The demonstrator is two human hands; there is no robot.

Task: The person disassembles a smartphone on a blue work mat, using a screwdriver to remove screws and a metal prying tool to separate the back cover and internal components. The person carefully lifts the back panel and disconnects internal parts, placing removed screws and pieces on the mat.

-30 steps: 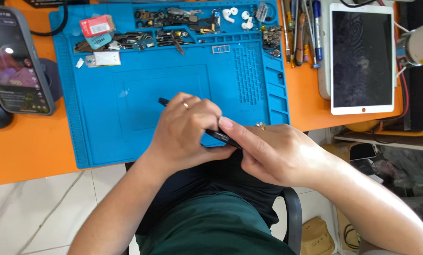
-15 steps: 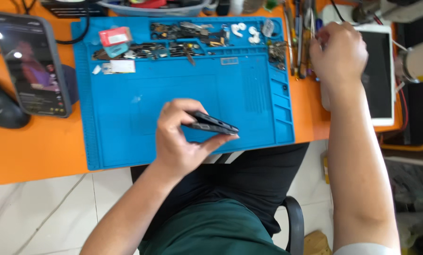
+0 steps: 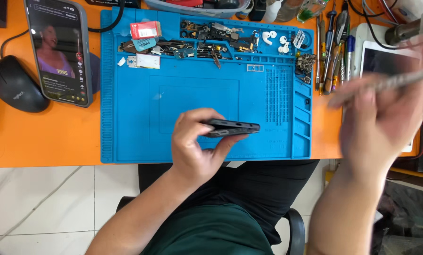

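Left grip over blue mat, perhaps silicone

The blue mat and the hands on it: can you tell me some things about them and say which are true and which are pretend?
1. The left hand holds a dark phone edge-up over the blue mat. True.
2. The right hand lies flat on the mat. False: it is raised off to the right of the mat, blurred, gripping a thin metal tool.
3. A lit phone lies on the orange table left of the mat. True.
4. The black mouse sits on the blue mat. False: it is on the orange table, at the far left.
5. Small parts fill the mat's top trays. True.
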